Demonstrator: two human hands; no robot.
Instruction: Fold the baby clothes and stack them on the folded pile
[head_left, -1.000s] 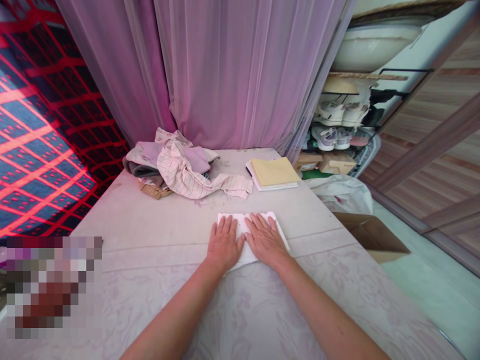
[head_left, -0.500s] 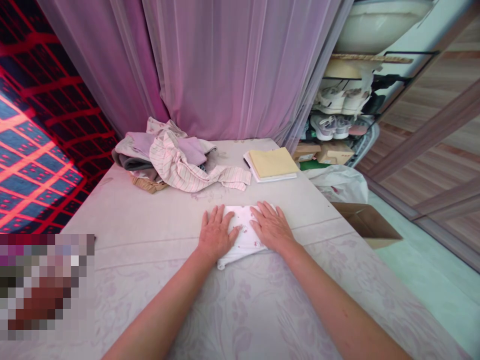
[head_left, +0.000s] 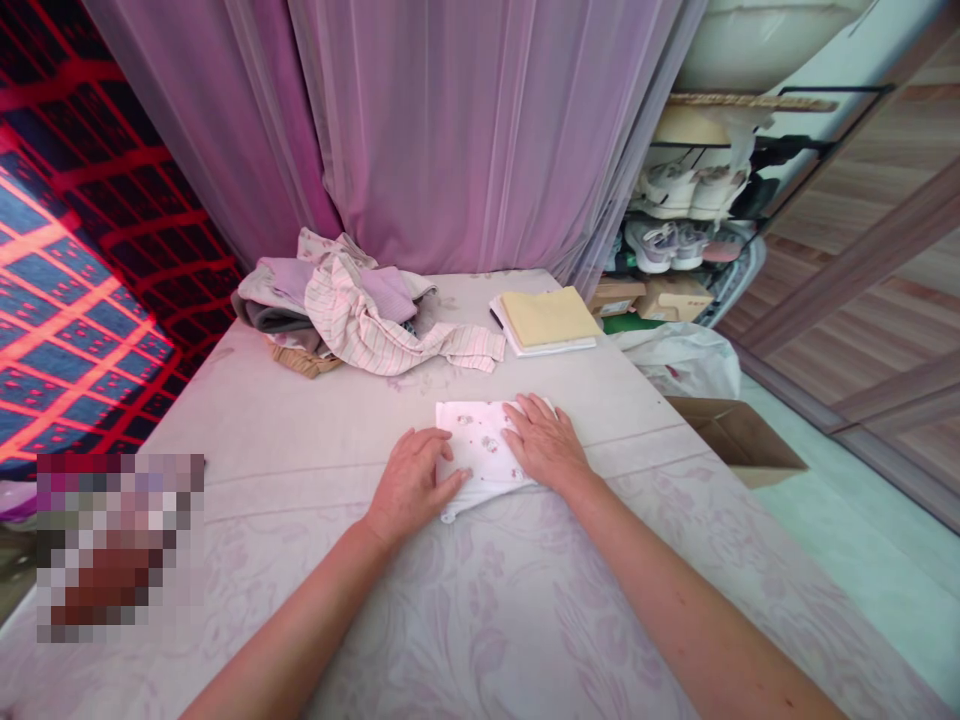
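A folded white cloth with a small pink print (head_left: 480, 450) lies on a pale floral bedspread (head_left: 247, 440); it looks light, soft and limp, best taken by its folded edges. The left hand (head_left: 411, 486) and right hand (head_left: 545, 443) rest open and apart on it, neither gripping.

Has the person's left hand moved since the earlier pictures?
Yes, the left hand has shifted leftward, farther from the yellow folder.
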